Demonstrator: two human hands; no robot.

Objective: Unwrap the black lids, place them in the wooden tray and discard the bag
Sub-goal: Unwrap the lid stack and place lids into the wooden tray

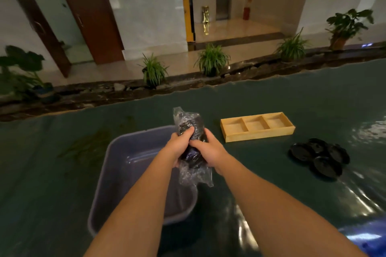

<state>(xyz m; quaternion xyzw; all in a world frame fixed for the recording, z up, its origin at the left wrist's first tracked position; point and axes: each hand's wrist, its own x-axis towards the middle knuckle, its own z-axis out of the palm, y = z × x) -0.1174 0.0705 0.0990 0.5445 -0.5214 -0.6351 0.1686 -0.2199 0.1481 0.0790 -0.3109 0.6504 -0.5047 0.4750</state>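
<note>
A clear plastic bag (193, 175) with a stack of black lids (195, 129) inside is held upright over the table's middle. My left hand (180, 145) grips the bag from the left and my right hand (206, 149) grips it from the right, both around the stack. A wooden tray (259, 136) with three compartments lies to the right, nothing in it. Several loose black lids (319, 155) lie in a pile further right.
A grey-purple plastic bin (117, 173) stands on the dark green table cover (62, 173) below and left of my hands. Beyond the table's far edge are potted plants (212, 59) and a tiled lobby floor.
</note>
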